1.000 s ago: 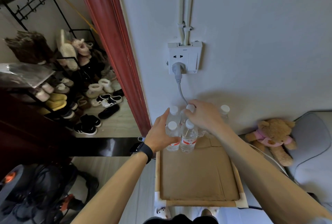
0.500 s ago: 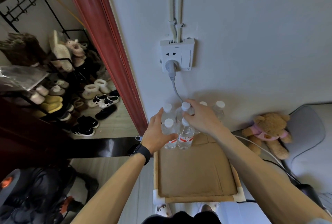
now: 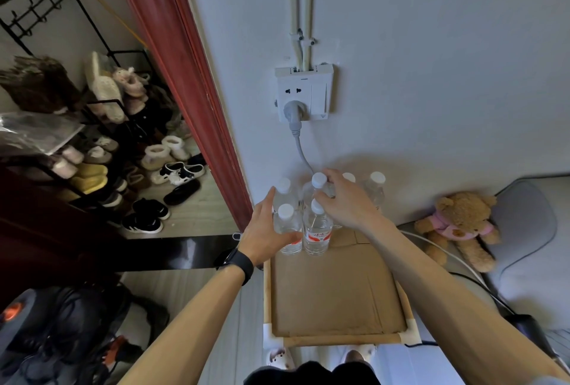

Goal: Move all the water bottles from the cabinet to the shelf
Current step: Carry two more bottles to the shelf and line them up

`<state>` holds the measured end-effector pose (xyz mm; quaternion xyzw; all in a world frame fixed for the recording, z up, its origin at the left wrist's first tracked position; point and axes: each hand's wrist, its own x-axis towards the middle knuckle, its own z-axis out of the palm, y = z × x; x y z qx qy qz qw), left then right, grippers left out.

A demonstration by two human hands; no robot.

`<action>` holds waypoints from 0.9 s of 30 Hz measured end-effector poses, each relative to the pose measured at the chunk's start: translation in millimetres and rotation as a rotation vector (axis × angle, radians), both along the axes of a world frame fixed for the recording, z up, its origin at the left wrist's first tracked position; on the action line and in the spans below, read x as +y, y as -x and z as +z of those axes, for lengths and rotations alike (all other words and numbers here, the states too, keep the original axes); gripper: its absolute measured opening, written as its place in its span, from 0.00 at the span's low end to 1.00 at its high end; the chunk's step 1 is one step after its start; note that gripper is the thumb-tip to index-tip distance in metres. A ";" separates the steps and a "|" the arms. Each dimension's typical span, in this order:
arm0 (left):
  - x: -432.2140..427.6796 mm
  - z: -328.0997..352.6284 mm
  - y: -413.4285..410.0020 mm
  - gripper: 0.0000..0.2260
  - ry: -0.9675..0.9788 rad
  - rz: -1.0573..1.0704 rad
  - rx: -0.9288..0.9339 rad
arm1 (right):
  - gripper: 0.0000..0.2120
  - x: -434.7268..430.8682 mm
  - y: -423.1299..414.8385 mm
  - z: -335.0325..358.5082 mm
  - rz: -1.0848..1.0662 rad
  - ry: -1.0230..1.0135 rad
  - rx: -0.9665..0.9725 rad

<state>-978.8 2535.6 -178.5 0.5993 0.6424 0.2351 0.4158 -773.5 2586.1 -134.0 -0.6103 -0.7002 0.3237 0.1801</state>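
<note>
Head view. Wrapping front-left bottle [image 3: 288, 225] with left hand [image 3: 265, 232], pinching rear bottle [image 3: 318, 181] neck with right hand [image 3: 345, 204]. Likely full, heavy, slick; better taken mid-body.

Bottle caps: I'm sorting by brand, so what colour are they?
The bottle caps are white; the head view shows them best.
</note>
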 end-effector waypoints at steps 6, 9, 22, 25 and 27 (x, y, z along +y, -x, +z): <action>-5.4 -0.6 5.4 0.54 0.011 0.009 0.017 | 0.18 -9.9 -3.8 -0.6 -0.032 -0.039 0.054; -11.1 -4.1 9.5 0.53 0.021 0.007 0.051 | 0.20 -20.9 -8.5 -0.2 -0.064 -0.062 0.089; -76.6 -22.6 14.2 0.24 0.284 -0.145 0.471 | 0.11 -138.2 -63.2 -59.9 0.068 -0.040 -0.146; -102.6 -18.9 5.3 0.20 0.266 -0.096 0.497 | 0.12 -155.2 -77.5 -68.4 0.237 0.003 -0.262; -121.9 -15.6 -4.2 0.18 0.247 -0.058 0.503 | 0.12 -163.0 -85.9 -68.4 0.352 0.025 -0.317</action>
